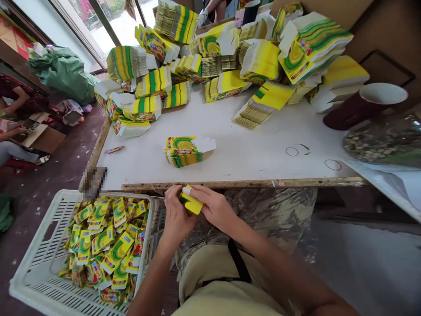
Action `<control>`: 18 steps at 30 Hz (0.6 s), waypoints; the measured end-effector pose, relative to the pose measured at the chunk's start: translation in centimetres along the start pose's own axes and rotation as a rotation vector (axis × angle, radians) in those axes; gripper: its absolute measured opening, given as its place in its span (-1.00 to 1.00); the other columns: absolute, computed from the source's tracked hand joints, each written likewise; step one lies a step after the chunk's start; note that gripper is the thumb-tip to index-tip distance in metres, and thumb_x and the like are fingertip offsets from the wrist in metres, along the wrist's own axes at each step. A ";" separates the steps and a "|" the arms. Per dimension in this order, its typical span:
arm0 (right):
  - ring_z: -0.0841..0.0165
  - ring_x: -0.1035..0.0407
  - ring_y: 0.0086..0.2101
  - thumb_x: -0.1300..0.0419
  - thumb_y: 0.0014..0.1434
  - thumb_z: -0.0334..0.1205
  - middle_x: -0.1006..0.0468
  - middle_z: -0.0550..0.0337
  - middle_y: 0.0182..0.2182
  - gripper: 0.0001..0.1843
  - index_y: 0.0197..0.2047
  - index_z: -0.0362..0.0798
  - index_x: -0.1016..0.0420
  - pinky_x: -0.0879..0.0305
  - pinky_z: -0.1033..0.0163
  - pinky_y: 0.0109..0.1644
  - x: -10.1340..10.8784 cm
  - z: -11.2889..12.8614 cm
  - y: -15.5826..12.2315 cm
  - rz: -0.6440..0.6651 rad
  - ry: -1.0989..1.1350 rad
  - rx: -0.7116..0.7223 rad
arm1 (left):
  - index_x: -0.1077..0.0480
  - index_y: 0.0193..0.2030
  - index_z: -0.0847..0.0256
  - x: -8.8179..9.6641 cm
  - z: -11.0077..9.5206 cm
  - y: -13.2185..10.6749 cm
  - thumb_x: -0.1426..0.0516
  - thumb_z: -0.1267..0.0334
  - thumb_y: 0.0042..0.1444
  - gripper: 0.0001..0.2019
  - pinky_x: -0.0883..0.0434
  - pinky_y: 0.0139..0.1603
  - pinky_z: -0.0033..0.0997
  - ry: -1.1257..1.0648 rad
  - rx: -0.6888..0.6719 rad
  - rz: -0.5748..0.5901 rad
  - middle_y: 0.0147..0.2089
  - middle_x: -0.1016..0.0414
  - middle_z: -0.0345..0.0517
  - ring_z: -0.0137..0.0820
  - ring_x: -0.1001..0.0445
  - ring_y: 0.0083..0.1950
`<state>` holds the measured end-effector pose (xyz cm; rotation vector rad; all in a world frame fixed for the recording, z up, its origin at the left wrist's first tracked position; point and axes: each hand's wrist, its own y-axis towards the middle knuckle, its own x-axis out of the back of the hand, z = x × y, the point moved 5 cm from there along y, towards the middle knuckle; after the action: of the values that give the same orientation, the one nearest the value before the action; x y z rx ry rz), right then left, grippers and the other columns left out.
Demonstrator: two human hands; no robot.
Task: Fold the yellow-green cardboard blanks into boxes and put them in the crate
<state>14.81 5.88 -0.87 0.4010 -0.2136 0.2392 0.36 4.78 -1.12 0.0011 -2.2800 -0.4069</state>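
Observation:
Just in front of the table's near edge, both my hands are closed on one small yellow carton (193, 205). My left hand (177, 213) grips it from the left, fingers curled round its side. At its upper right, my right hand (215, 208) has its fingers on a white flap. Whether anything is inside the carton I cannot tell. Beyond my hands, a short stack of flat yellow and green cartons (184, 153) lies on the white table (237, 158), white flaps to the right.
Several bundles of flat cartons (223, 85) are heaped at the back. A white plastic basket (36, 245) at lower left holds many filled yellow packs (105, 237). At right stand a dark red cup (362, 105) and a clear bag (384, 140). Another person (15, 109) sits at far left.

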 end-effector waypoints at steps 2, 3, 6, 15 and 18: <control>0.26 -0.38 0.13 -0.06 0.24 -0.46 -0.46 0.04 0.15 -0.50 0.20 0.07 -0.40 -0.32 0.09 0.23 0.5 -0.4 -0.1 -0.027 -0.024 0.009 | -0.21 0.11 0.16 0.6 0.1 -0.2 -0.22 0.47 -0.15 -0.38 -0.34 0.11 -0.04 0.029 0.030 0.013 0.03 -0.35 0.05 -0.12 -0.36 0.10; 0.23 -0.35 0.15 -0.11 0.24 -0.43 -0.41 0.01 0.19 -0.51 0.21 0.06 -0.39 -0.32 0.07 0.23 0.5 -0.5 -0.1 0.013 -0.037 0.009 | -0.25 0.09 0.15 1.0 0.2 -0.3 -0.23 0.47 -0.15 -0.40 -0.37 0.07 -0.08 0.013 0.046 0.024 -0.01 -0.39 0.01 -0.14 -0.39 0.05; 0.13 -0.25 0.23 -0.19 0.24 -0.35 -0.20 -0.05 0.33 -0.54 0.20 0.05 -0.39 -0.32 0.03 0.22 0.1 -0.5 -0.2 0.197 -0.103 0.004 | -0.29 0.10 0.14 1.9 0.1 -0.5 -0.26 0.43 -0.15 -0.40 -0.42 -0.02 -0.20 -0.051 0.060 0.056 -0.03 -0.46 -0.02 -0.20 -0.46 -0.03; 0.12 -0.37 0.14 -0.37 0.07 -0.35 -0.38 -0.01 0.21 -0.71 -0.10 0.06 -0.61 -0.32 0.00 0.20 0.8 0.2 1.2 0.230 -0.092 0.038 | -0.39 0.10 0.10 3.7 0.1 0.5 -0.32 0.33 -0.15 -0.42 -0.44 -0.03 -0.25 -0.067 -0.011 0.094 -0.03 -0.55 -0.04 -0.20 -0.53 -0.06; 0.12 -0.30 0.20 -0.34 0.11 -0.33 -0.28 -0.02 0.28 -0.68 -0.04 0.06 -0.59 -0.28 0.00 0.24 0.5 0.3 1.1 0.130 -0.042 0.010 | -0.37 0.12 0.11 3.9 0.0 0.7 -0.31 0.33 -0.13 -0.41 -0.43 -0.01 -0.24 -0.031 -0.033 0.048 -0.02 -0.54 -0.03 -0.20 -0.52 -0.04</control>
<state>14.89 6.86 -0.09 0.4030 -0.2802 0.3598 -2.19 4.93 1.89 -0.0770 -2.2993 -0.4217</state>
